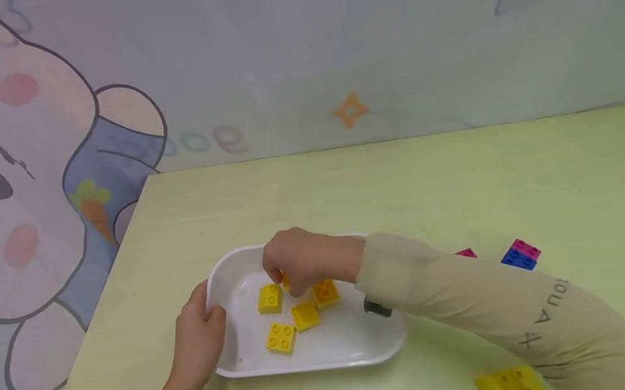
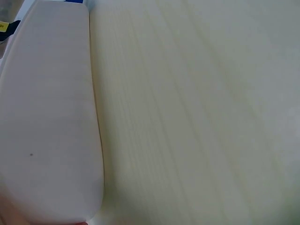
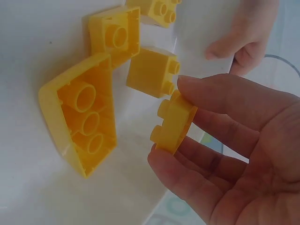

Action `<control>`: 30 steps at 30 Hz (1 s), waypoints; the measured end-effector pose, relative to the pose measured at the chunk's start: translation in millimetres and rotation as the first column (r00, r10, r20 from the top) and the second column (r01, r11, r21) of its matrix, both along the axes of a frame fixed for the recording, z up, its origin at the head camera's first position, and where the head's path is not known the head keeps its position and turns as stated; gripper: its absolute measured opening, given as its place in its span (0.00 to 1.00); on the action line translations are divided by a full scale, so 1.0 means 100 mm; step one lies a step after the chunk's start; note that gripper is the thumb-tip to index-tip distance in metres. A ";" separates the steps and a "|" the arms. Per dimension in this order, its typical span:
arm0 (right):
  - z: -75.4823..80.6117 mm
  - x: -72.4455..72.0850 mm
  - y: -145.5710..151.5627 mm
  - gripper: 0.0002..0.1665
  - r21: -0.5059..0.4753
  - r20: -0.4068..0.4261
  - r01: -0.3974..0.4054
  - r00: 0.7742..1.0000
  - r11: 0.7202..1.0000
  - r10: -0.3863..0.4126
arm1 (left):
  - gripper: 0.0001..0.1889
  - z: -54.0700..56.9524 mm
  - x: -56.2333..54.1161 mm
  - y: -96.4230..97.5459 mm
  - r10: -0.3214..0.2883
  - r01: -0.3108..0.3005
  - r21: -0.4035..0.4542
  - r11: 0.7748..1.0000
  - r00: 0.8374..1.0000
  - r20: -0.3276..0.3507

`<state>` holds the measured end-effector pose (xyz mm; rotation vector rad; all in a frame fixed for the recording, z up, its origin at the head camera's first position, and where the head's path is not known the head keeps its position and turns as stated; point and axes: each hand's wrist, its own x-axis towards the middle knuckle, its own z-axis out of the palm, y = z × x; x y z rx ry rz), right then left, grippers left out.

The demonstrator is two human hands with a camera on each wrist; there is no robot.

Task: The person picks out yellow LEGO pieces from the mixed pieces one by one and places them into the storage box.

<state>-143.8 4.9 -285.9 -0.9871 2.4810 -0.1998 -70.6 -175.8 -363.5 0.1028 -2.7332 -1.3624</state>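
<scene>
My left hand (image 1: 196, 336) grips the left rim of a white tray (image 1: 350, 357), its thumb over the inner side. In the left wrist view the outer tray wall (image 2: 51, 112) fills the left side, and only a blurred bit of the hand shows. Above the tray floor, my right hand (image 1: 301, 258) pinches a small yellow toy brick (image 3: 176, 123) between thumb and fingers, studs facing away from the palm. Several other yellow bricks lie loose in the tray, among them a sloped long brick (image 3: 51, 103) turned with its hollow underside showing and a square brick (image 1: 281, 338) with studs up.
Right of the tray, partly behind the right sleeve (image 1: 456, 288), lie a blue brick (image 1: 518, 260) touching a pink brick (image 1: 526, 248), and another pink piece (image 1: 465, 253). A yellow brick (image 1: 505, 389) sits near the front edge of view. A printed curtain (image 1: 278, 57) hangs behind the table (image 1: 409, 186).
</scene>
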 end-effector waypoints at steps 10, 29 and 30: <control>-0.08 -0.05 -0.05 0.07 0.013 -0.001 0.037 0.999 0.999 -0.037 | 0.23 0.00 -0.01 0.01 0.003 -0.002 0.008 1.000 1.000 -0.018; -0.19 -0.08 -0.02 0.07 -0.016 0.021 0.090 0.996 0.996 -0.090 | 0.23 0.03 -0.04 0.04 0.001 -0.001 -0.004 1.000 1.000 -0.024; -0.19 -0.08 -0.01 0.07 -0.012 0.021 0.091 0.996 0.996 -0.090 | 0.23 0.03 -0.04 0.04 0.002 -0.002 -0.004 1.000 1.000 -0.021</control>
